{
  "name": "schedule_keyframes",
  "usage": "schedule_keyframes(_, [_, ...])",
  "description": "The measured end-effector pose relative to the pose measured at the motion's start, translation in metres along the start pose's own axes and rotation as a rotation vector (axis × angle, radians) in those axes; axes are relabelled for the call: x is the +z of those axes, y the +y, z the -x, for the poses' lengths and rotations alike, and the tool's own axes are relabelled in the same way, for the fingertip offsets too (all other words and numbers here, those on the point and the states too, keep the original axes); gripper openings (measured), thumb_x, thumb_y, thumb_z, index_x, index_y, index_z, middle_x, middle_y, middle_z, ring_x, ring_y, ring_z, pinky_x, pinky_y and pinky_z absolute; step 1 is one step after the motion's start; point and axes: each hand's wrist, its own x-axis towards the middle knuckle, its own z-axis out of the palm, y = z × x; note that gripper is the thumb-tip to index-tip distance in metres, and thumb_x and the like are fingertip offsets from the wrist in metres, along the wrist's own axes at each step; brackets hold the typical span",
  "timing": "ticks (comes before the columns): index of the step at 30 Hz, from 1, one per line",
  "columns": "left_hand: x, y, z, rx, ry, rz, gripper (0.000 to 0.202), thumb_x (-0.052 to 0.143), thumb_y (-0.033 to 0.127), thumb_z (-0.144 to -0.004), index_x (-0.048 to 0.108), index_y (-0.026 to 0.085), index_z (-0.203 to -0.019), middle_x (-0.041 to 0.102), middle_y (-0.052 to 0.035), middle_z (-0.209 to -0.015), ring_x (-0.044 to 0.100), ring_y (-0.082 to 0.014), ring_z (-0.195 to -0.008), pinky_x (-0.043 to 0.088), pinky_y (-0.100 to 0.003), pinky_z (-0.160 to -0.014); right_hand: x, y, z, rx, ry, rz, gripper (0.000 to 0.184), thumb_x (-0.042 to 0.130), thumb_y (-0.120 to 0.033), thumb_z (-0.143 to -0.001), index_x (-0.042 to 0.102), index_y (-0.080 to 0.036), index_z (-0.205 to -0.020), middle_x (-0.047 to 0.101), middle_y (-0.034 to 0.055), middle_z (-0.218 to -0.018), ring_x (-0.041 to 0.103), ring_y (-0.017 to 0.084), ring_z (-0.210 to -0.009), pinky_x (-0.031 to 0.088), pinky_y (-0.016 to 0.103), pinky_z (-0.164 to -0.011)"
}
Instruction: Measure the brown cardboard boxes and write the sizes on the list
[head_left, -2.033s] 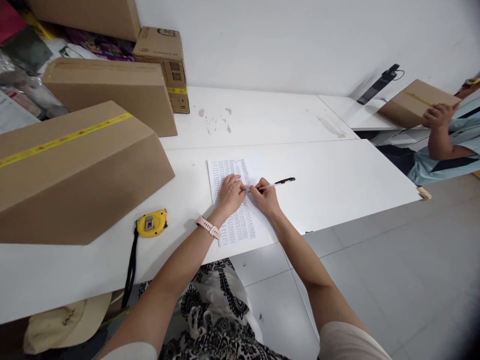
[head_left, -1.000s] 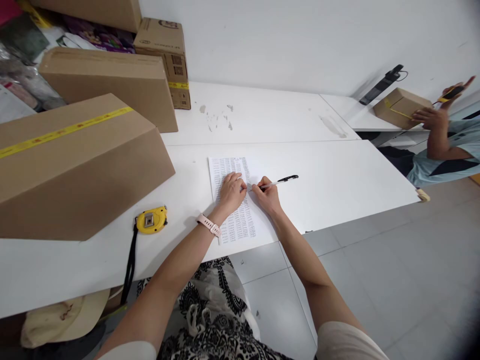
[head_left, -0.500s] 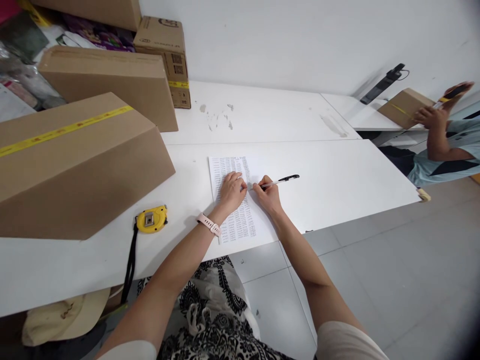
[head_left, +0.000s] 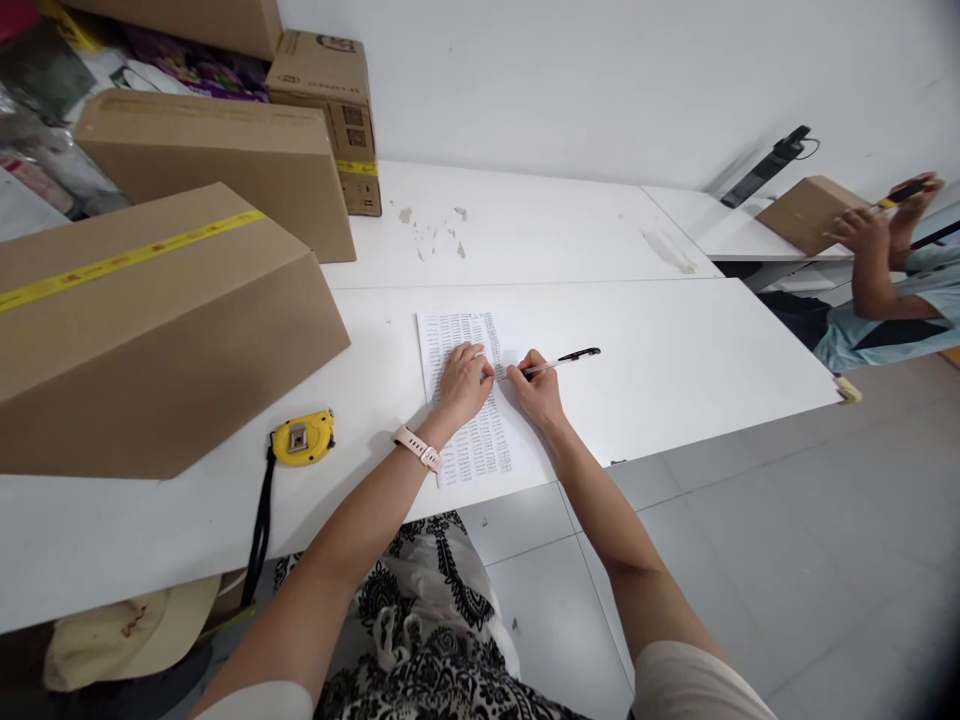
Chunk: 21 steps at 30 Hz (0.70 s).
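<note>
A printed sheet of paper (head_left: 480, 455) with columns of small text lies on the white table in front of me. My left hand (head_left: 463, 378), with a pink band on its wrist, rests on this sheet. Its fingers are bent, thumb and index finger pinched together near the middle columns; whatever is between them is too small to make out. Just to the right, my right hand (head_left: 536, 385) grips a pen (head_left: 566, 359) with a black clip end pointing right. The writing tip is near the sheet, by my left fingertips, and is mostly hidden by my right fingers.
A yellow tape measure (head_left: 302, 437) with a black strap lies left of the paper. Large cardboard boxes (head_left: 225, 320) crowd the left side. Across at the right, a co-worker's hands (head_left: 870, 232) hold a yellow-and-black tool beside a small carton (head_left: 810, 213). A beige cap (head_left: 135, 635) sits below the table.
My hands and the sheet stay almost still; the pen's far end shifts very slightly right. At the right, the co-worker's hands and tool have moved a little over the carton.
</note>
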Motion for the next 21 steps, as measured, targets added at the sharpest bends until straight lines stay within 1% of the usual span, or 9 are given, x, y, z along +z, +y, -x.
schedule_keyframes(8, [0.0012,-0.0007,-0.0002,-0.004,-0.004,0.007,0.015,0.062,0.009,-0.088,0.068,0.02,-0.078,0.066,-0.012,-0.135,0.049,-0.0306,-0.136,0.038,-0.049,-0.118,-0.0007,0.0003,-0.0001,0.009,-0.004,0.012,0.023,0.061,-0.026,-0.075,0.04,-0.024,-0.065,0.04,-0.008,-0.054,0.036,0.011,-0.055,0.029,0.027,-0.054])
schedule_keyframes(11, [0.0008,-0.0009,-0.0002,-0.006,-0.006,0.005,0.015,0.063,0.009,-0.087,0.068,0.02,-0.078,0.066,-0.0124,-0.135,0.049,-0.0303,-0.137,0.038,-0.048,-0.118,-0.0006,0.0008,-0.0004,0.019,0.008,-0.002,0.023,0.06,-0.026,-0.075,0.04,-0.024,-0.066,0.039,-0.008,-0.053,0.036,0.011,-0.054,0.028,0.026,-0.054])
schedule_keyframes(16, [0.0004,-0.0007,0.0001,-0.004,-0.004,0.007,0.016,0.062,0.009,-0.088,0.067,0.021,-0.077,0.066,-0.0102,-0.134,0.049,-0.0304,-0.136,0.038,-0.05,-0.117,-0.0003,0.0008,-0.0006,0.019,-0.001,0.024,0.024,0.061,-0.027,-0.075,0.039,-0.024,-0.065,0.04,-0.0077,-0.054,0.036,0.011,-0.054,0.028,0.026,-0.054])
schedule_keyframes(21, [-0.0001,0.0003,0.0005,-0.006,-0.007,0.006,0.015,0.062,0.009,-0.088,0.067,0.02,-0.078,0.066,-0.012,-0.134,0.049,-0.0307,-0.137,0.038,-0.048,-0.118,-0.0007,-0.0006,-0.0003,0.013,-0.004,0.019,0.024,0.061,-0.028,-0.076,0.04,-0.024,-0.066,0.04,-0.0076,-0.054,0.036,0.011,-0.055,0.029,0.026,-0.054])
